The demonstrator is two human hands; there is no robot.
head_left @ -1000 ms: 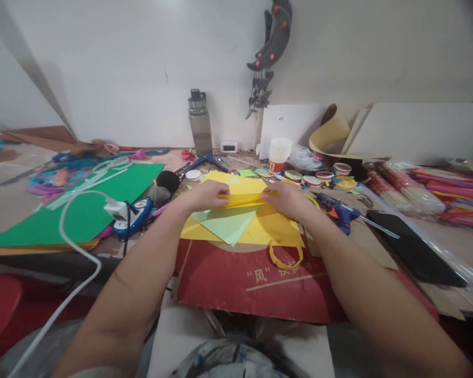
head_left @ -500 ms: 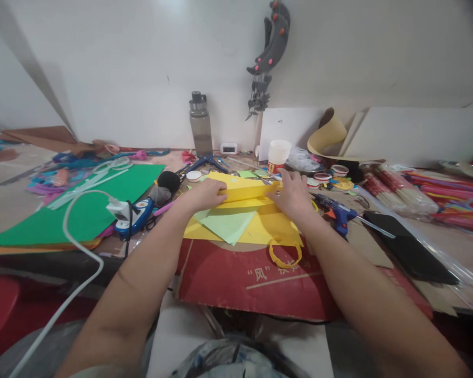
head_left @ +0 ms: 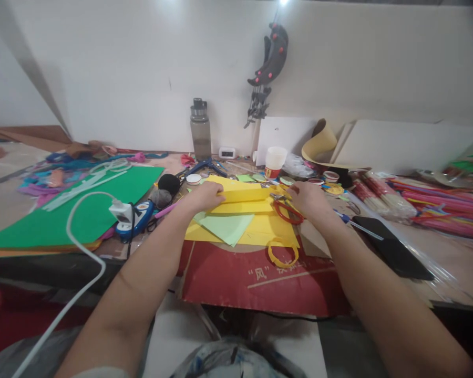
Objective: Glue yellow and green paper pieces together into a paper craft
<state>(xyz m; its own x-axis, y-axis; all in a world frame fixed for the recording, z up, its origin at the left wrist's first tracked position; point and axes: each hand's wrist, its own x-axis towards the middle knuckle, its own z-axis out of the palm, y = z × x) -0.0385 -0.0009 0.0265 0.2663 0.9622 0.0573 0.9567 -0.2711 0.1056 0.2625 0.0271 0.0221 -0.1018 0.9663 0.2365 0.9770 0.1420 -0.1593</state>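
My left hand (head_left: 208, 196) is closed on the left end of a folded yellow paper strip (head_left: 244, 196), thumb and fingers pinching it. Off the strip's right end is my right hand (head_left: 305, 198), fingers curled down by a small yellow piece (head_left: 280, 191); what they hold is hidden. Scissors with red handles (head_left: 288, 212) lie just below those fingers. Under the strip are yellow sheets (head_left: 276, 231) and a pale green sheet (head_left: 230, 227) with one corner toward me. A yellow paper ring (head_left: 283, 254) rests at the sheets' front edge.
Beneath the sheets lies a red printed board (head_left: 256, 289). Green sheets (head_left: 82, 215) and a white plug with cable (head_left: 121, 212) are at left. A black phone (head_left: 394, 247) sits at right. A bottle (head_left: 200, 131) and paper cup (head_left: 275, 161) stand behind.
My right hand has come off the strip's right end and moved slightly right, uncovering the red-handled scissors. My left hand keeps its hold on the strip. The view has tilted slightly upward.
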